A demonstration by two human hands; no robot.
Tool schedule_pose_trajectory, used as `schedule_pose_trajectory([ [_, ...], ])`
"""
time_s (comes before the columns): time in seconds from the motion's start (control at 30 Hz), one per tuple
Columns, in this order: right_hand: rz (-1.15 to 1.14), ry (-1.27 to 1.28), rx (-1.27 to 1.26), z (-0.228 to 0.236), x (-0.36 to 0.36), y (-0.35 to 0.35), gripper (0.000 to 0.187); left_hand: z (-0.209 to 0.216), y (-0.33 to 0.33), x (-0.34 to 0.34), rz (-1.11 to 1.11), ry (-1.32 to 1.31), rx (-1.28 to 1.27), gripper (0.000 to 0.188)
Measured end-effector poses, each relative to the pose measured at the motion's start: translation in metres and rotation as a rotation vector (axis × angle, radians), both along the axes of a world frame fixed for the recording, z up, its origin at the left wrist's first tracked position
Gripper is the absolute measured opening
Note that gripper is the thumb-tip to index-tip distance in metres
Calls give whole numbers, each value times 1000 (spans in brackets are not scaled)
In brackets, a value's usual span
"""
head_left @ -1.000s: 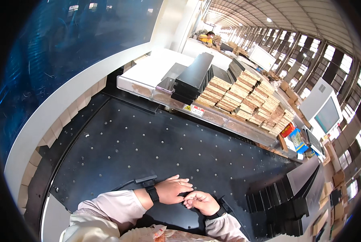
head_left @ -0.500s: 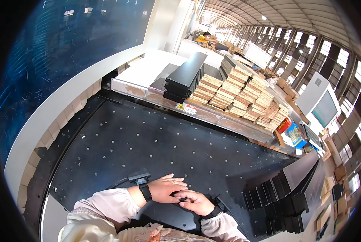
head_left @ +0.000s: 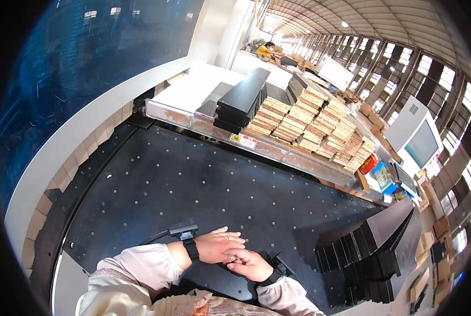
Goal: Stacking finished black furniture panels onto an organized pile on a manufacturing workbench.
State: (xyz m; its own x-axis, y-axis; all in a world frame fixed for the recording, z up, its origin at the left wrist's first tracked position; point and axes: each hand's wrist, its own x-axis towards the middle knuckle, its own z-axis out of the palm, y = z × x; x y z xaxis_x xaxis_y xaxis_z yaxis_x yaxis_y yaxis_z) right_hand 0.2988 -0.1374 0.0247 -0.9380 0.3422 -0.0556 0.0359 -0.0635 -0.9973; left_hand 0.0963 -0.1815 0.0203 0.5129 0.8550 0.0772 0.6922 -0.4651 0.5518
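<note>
My left hand [head_left: 213,248] rests palm down over the black table, fingers stretched out and pointing right. It holds nothing. My right hand [head_left: 250,265] meets it from the right, its fingertips touching the left hand's fingers and its thumb a little apart. Nothing shows between the two hands, though the undersides of the fingers are hidden. Each wrist wears a black strap with a small device: the left device [head_left: 183,230] has a cable, and the right device [head_left: 281,264] sits beside the cuff. Below both hands lies the black studded table [head_left: 193,181].
Black panels [head_left: 359,253] stand stacked at the table's right. Across the far edge, a ledge carries black boards [head_left: 243,97] and piles of cut chipboard strips [head_left: 309,118]. A monitor [head_left: 422,139] and a blue box [head_left: 384,178] stand far right. A blue machine panel [head_left: 93,73] rises left.
My right hand has shifted slightly left, closing the small gap so its fingers now lie against my left hand. The left hand stays nearly still.
</note>
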Motion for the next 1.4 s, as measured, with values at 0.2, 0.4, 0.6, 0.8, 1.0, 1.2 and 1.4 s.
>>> schedule_pose_trajectory([
  [0.2, 19, 13, -85, -6, 3, 1, 41, -1, 2, 0, -73, 54, 54, 43],
  [0.4, 28, 36, -128, 0, 2, 0, 41, -1, 1, -1, -59, 27, 47, 41],
  [0.6, 0, 45, -45, 4, 3, 2, 43, 0, 2, -1, -32, -67, 8, 44],
  [0.8, 9, 83, 330, 17, 0, 0, 40, 0, 1, -2, -22, -74, 19, 44],
  [1.0, 2, 89, 340, 11, 0, 1, 42, 1, 1, -2, -10, -85, 12, 39],
  [1.2, -19, 116, 376, 8, 1, 1, 42, 1, 1, -2, -29, -113, 62, 39],
  [1.4, 23, -20, 289, 6, 2, 2, 37, 5, 1, -3, -8, -127, 17, 38],
])
